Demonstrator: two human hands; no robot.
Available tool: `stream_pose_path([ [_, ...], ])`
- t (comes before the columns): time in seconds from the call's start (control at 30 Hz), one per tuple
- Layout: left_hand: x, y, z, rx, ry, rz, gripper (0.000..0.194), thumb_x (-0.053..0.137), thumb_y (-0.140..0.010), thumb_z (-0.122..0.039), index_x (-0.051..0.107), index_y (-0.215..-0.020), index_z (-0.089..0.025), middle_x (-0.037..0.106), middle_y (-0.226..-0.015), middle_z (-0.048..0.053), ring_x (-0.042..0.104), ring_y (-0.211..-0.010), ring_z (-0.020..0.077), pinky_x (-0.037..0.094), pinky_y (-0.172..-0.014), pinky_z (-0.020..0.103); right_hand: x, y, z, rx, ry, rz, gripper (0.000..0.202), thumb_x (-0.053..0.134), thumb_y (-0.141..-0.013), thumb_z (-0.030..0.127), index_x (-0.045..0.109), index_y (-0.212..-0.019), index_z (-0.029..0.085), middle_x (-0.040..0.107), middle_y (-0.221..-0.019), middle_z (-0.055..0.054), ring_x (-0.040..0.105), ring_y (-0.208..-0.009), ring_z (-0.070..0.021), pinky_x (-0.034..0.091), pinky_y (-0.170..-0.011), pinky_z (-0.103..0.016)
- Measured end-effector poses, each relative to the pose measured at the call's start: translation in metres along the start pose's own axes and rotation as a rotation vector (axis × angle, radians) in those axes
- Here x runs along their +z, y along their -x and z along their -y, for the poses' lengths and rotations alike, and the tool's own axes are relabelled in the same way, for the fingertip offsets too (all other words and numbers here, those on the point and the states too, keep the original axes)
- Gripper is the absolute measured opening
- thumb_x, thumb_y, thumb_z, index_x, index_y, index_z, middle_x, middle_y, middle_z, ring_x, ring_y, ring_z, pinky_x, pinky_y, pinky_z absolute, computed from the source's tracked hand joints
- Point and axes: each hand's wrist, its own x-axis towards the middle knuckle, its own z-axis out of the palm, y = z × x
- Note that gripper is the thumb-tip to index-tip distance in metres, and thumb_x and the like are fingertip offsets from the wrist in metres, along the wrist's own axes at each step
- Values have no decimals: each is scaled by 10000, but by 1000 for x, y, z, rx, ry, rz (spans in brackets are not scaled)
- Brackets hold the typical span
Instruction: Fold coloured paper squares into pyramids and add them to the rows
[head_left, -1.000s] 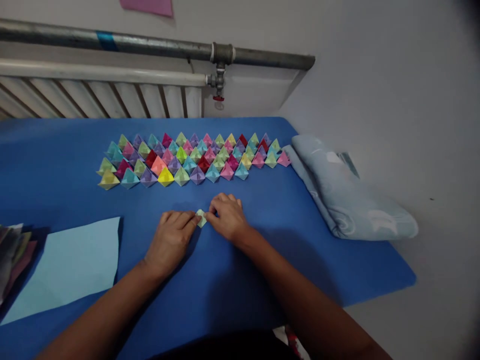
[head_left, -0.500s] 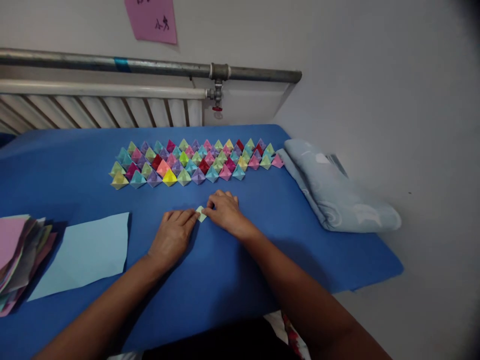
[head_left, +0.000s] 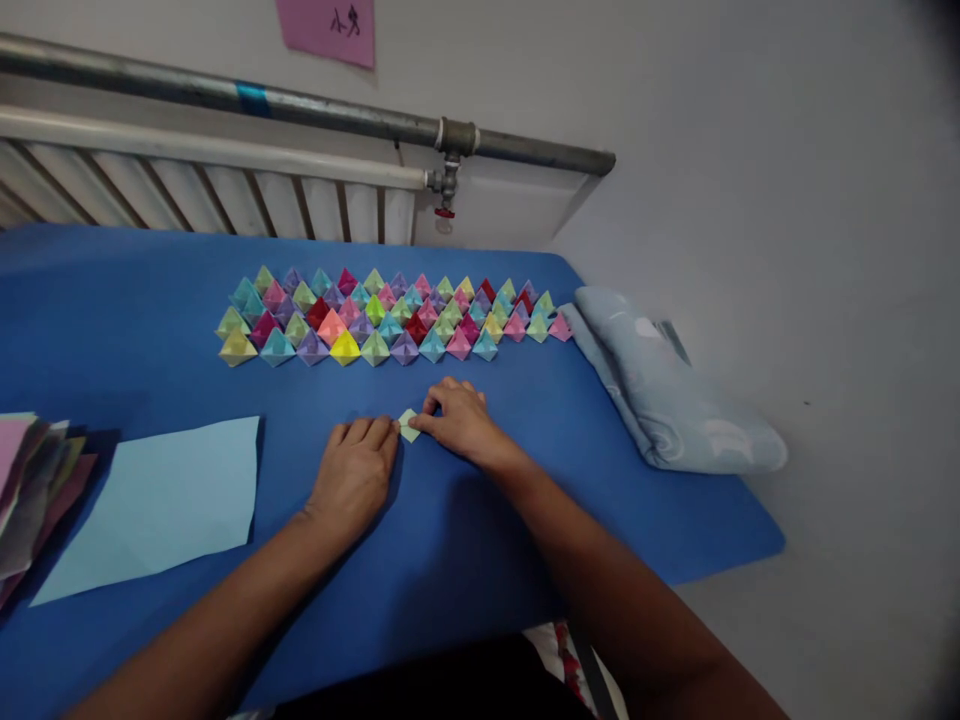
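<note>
Small pale green folded paper flat on blue surface, between both hands.
Left hand at 8 o'clock, fingers pressed together, tips at paper's edge; right hand at 3, thumb and forefinger close together on paper, pinching or pressing, can't tell. Rows of folded paper pieces at 12, folded blanket at 3, light blue sheet between 8 and 9.
</note>
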Motion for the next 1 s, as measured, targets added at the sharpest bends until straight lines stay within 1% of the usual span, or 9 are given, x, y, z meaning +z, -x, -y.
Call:
stream_pose_path([
  [0.1, 1, 0, 2, -4, 9, -16, 372, 423, -919, -63, 691, -1177, -78, 717, -1130, 155, 621, -908, 288, 476, -729, 418, 0, -3, 4, 11, 19, -6, 188, 707, -810, 371, 638, -757, 205, 583, -943, -23, 494, -974, -215, 299, -808, -339],
  [0.23, 0, -5, 2, -15, 4, 9, 329, 447, -930, -84, 711, -1125, -94, 720, -1106, 149, 624, -883, 284, 469, -722, 413, -5, -9, 10, 22, 11, 58, 166, 716, -779, 336, 632, -726, 203, 582, -932, -37, 514, -957, -230, 346, -815, -354],
  [0.37, -8, -13, -2, -26, -17, 137, 292, 458, -930, -102, 737, -1014, -116, 721, -1046, 145, 629, -860, 289, 460, -734, 422, -12, -11, 5, -24, -34, 67, 134, 753, -742, 286, 648, -719, 205, 589, -900, -12, 533, -888, -182, 384, -805, -314],
  [0.5, -21, -23, -2, -63, 35, 311, 326, 411, -942, -129, 723, -1036, -114, 697, -1054, 168, 625, -939, 311, 442, -800, 438, -11, -10, -6, -83, -76, 31, 72, 735, -751, 230, 667, -767, 210, 599, -910, 4, 533, -872, -149, 395, -796, -270],
  [0.6, -32, -43, 5, -82, 96, 446, 316, 430, -939, -196, 729, -986, -106, 687, -998, 174, 624, -963, 319, 427, -818, 423, -8, -12, -9, -102, -95, 15, 67, 731, -733, 208, 665, -730, 210, 593, -869, 1, 522, -845, -161, 394, -781, -280],
  [0.67, -37, -62, 12, -75, 116, 493, 291, 477, -928, -257, 740, -915, -132, 689, -941, 144, 638, -909, 286, 435, -784, 378, -6, -12, -9, -122, -119, 5, 80, 740, -723, 202, 661, -714, 207, 585, -844, 3, 519, -829, -161, 392, -776, -279],
  [0.8, -36, -96, 24, -80, 175, 575, 170, 610, -809, -190, 738, -920, -212, 706, -955, 47, 645, -861, 196, 429, -734, 269, -2, -8, -13, -159, -197, -52, 88, 741, -727, 195, 655, -745, 195, 567, -838, 6, 519, -836, -158, 389, -799, -286],
  [0.9, -33, -109, 25, -98, 216, 668, 166, 639, -761, -163, 731, -872, -246, 710, -837, -15, 635, -768, 150, 409, -672, 222, 0, -5, -20, -190, -280, -95, 107, 739, -720, 171, 647, -771, 193, 557, -849, 13, 517, -863, -155, 388, -818, -286],
  [1.0, -31, -113, 22, -132, 218, 733, 131, 649, -713, -139, 710, -773, -238, 684, -730, -29, 607, -696, 144, 386, -626, 223, -3, -6, -29, -224, -386, -110, 108, 724, -739, 167, 645, -811, 189, 550, -851, 27, 525, -836, -126, 402, -786, -251],
])
